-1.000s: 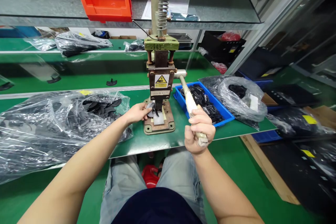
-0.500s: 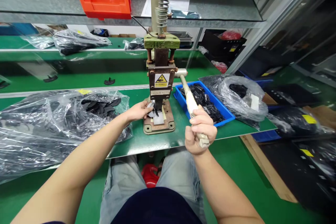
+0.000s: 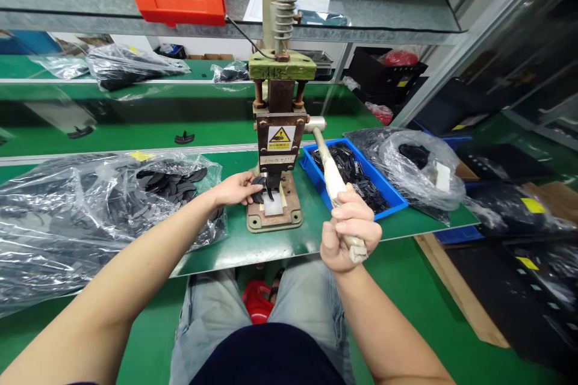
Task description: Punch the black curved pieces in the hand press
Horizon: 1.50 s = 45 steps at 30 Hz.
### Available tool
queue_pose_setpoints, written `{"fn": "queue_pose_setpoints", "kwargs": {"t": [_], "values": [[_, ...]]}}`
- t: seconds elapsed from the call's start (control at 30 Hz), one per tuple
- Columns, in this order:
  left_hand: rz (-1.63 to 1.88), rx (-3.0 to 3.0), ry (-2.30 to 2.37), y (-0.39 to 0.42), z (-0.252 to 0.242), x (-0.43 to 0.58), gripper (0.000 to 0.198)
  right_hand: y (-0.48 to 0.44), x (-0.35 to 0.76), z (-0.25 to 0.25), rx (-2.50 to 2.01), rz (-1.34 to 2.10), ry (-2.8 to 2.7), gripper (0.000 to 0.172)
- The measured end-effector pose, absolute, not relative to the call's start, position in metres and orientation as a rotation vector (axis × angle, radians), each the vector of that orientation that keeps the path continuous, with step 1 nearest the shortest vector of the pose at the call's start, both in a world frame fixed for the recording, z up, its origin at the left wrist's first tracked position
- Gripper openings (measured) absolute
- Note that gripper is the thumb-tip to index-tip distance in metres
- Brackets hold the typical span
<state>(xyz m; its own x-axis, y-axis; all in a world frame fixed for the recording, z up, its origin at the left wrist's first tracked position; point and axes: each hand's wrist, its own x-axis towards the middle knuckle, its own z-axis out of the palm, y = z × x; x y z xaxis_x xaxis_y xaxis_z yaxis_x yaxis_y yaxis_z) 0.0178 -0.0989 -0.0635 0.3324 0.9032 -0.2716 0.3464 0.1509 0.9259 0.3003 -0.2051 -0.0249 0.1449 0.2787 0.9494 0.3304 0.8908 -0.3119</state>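
Note:
A hand-operated lever press (image 3: pixel 279 126) stands on the green bench, its spring rising above it. My right hand (image 3: pixel 350 228) is wrapped round the press lever (image 3: pixel 334 177), close to its lower end. At the left side of the press base (image 3: pixel 289 218), my left hand (image 3: pixel 238 188) pinches a curved black piece (image 3: pixel 257 189) between thumb and fingers. Another dark curved part (image 3: pixel 270 194) shows under the ram, over a pale plate (image 3: pixel 273 206). Whether the two dark parts touch, I cannot tell.
Left of the press lies a clear plastic bag (image 3: pixel 90 210) full of curved black pieces. A blue tray (image 3: pixel 383 212) of small black parts and another plastic bag (image 3: pixel 419 162) are on the right. An orange bin (image 3: pixel 180 6) sits on the shelf above.
The piece in my left hand has turned from its grey, light-catching face to a dark look. My right hand and the lever's end sit slightly lower and farther right. The view has shifted a little.

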Motion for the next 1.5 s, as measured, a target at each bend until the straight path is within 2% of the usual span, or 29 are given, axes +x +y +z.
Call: {"fn": "queue_pose_setpoints", "kwargs": {"t": [0.43, 0.67, 0.83, 0.97, 1.03, 1.13, 1.27, 1.37, 1.5], "values": [[0.381, 1.1, 1.287, -0.088, -0.057, 0.023, 0.035, -0.201, 0.293, -0.025, -0.553, -0.085, -1.362, 0.022], [0.484, 0.951, 1.237, -0.097, -0.062, 0.028, 0.025, -0.2, 0.293, -0.027, -0.549, -0.098, -1.352, 0.024], [0.575, 0.974, 1.221, -0.106, -0.067, 0.032, 0.032, -0.189, 0.295, 0.028, -0.437, -0.107, -1.413, 0.026], [0.705, 1.006, 1.208, -0.123, -0.065, 0.029, 0.042, -0.165, 0.301, 0.099, -0.389, 0.093, -1.496, 0.047], [0.758, 1.061, 1.194, -0.137, -0.06, 0.022, 0.048, -0.153, 0.305, 0.111, -0.392, 0.16, -1.497, 0.052], [0.848, 1.163, 1.182, -0.166, -0.049, 0.01, 0.056, -0.147, 0.305, 0.08, -0.515, 0.173, -1.361, 0.048], [0.903, 1.233, 1.188, -0.211, -0.034, 0.002, 0.056, -0.177, 0.284, -0.011, -0.793, 0.543, -1.487, 0.026], [0.883, 1.257, 1.176, -0.239, -0.026, 0.007, 0.053, -0.211, 0.259, -0.058, -0.821, 0.821, -1.655, 0.027], [0.86, 1.266, 1.176, -0.26, -0.024, 0.021, 0.051, -0.233, 0.237, -0.076, -0.823, 1.004, -1.672, 0.028]]}}
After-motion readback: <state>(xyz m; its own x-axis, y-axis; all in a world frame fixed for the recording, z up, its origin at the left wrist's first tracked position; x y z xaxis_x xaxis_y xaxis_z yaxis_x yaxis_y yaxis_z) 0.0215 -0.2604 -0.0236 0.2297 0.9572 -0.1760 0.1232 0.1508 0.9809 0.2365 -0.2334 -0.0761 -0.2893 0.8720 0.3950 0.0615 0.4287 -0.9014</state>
